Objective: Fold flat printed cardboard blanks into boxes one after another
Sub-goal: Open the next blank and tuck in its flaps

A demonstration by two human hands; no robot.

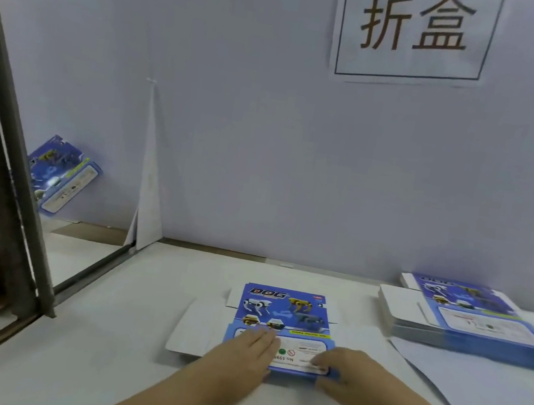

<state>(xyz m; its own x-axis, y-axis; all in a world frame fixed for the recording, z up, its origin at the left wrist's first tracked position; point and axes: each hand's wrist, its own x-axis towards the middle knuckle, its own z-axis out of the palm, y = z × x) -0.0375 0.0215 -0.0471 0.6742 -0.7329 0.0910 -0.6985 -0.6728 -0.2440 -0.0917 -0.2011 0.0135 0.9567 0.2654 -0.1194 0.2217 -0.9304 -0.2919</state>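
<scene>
single head-worn wide-angle view, looking forward and down, close over the white table [129, 372], facing the partition wall [264, 167]

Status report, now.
Left hand flat on blank. Right hand at its near edge, grip unclear. Nothing in the way; stack sits right.

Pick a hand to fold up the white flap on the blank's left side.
Left, probably. The left hand lies flat on the near left of the blank, beside the white flap; the right hand sits at the near right edge and would have to cross over.
</scene>
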